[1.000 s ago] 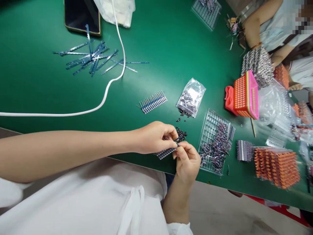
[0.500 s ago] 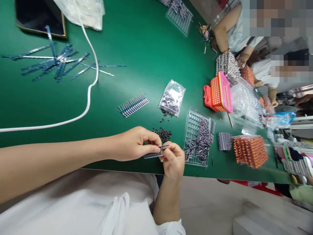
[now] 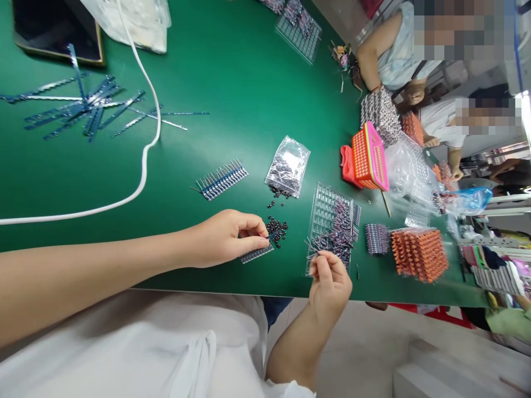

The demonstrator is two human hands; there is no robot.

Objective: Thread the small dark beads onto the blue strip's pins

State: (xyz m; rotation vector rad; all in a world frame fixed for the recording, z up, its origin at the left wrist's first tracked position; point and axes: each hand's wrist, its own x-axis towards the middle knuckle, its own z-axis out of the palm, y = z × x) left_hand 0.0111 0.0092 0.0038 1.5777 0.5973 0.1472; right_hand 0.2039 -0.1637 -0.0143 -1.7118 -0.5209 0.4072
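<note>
Bare hands, one pair.
Left hand (image 3: 230, 236): extended, pinching thin blue piece (image 3: 271, 236). Right hand (image 3: 331, 281): at clear tray (image 3: 321, 213), narrow pinch, contents unclear.

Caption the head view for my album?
Left hand beside small dark pieces, right hand at a clear tray of thin parts.

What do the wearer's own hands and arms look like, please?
The left hand and right hand are bare, with no glove, ring or watch visible. A loose white cloth sleeve shows high on the right arm; the left arm shows bare.
</note>
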